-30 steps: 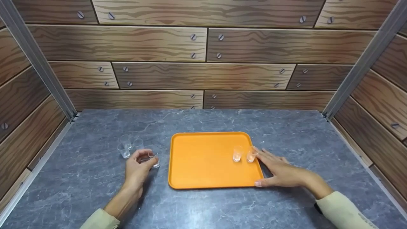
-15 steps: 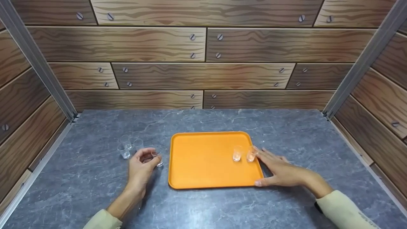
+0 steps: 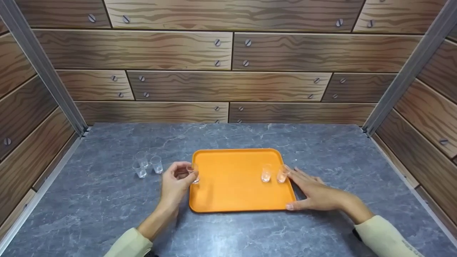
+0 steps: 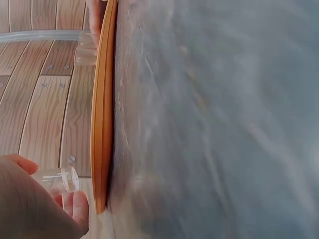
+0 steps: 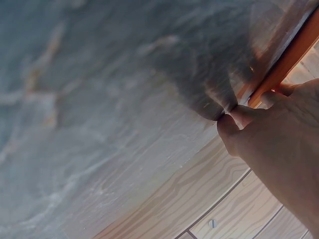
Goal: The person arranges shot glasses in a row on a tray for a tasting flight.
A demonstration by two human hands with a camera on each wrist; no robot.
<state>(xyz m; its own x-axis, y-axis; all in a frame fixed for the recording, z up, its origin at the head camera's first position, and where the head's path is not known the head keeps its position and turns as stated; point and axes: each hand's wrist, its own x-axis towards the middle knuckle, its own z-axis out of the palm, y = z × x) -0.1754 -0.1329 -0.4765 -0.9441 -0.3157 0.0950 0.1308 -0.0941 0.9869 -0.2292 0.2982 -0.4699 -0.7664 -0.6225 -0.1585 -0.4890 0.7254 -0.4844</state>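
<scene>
Saw, in the head view, a small clear cup [image 3: 195,177] roughly upright in the left grip [image 3: 175,181], pinched between thumb and curled fingers, over the left edge of the orange tray [image 3: 232,194]. Rested the right grip [image 3: 310,189], fingers extended and holding nothing, along the tray's right edge, close to two clear cups [image 3: 266,175] upright on the tray; could not tell about contact with the nearer one. Counted three more clear cups [image 3: 156,165] on the table [image 3: 228,235], left of the left grip.

Found, in the left wrist view, the held cup apart from the tray's rim. Judged it light, stiff, smooth and likely slippery, perhaps brittle; best taken by the side wall with gentle pressure.

Made out, in the right wrist view, fingertips at the tray's edge. Judged the tray stiff, easy to slide, best steadied by its rim.
</scene>
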